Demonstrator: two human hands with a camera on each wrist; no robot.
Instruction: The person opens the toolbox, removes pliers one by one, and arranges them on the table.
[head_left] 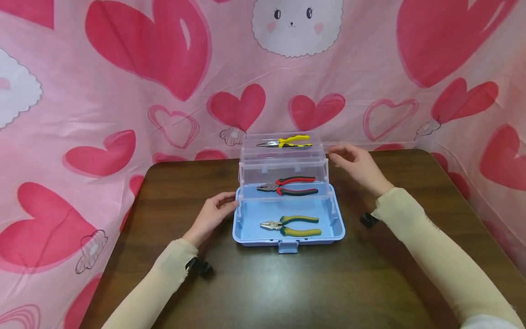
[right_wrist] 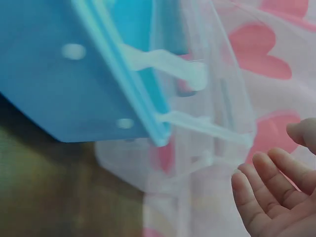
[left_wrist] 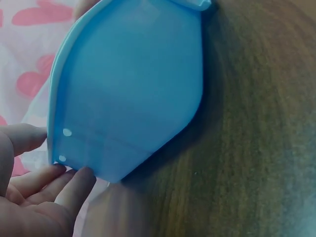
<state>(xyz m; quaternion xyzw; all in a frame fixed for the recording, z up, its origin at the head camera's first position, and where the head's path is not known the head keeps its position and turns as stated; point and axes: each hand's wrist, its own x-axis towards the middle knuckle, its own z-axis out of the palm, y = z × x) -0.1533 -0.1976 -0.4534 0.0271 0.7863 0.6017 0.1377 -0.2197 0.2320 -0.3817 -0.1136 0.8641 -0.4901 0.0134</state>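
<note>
A light blue toolbox (head_left: 255, 241) stands unfolded, its clear trays (head_left: 252, 171) raised in steps on white link arms (right_wrist: 170, 64). Long-nose pliers (head_left: 293, 138) with yellow and black handles lie at the top level. Red and black combination pliers (head_left: 297, 192) rest in the tray below, and green and yellow combination pliers (head_left: 302, 232) on the blue base. My left hand (head_left: 213, 214) grips the base's rear left corner, thumb at the rim (left_wrist: 53, 98) and fingers at the back edge. Beside the trays' right end, my right hand (head_left: 357, 165) hangs empty with loosely bent fingers.
The toolbox is on a dark brown wooden table (head_left: 263, 292), with its front latch (head_left: 288, 247) hanging down. A pink cloth (head_left: 230, 59) with red hearts hangs close behind the table's back edge and along both sides.
</note>
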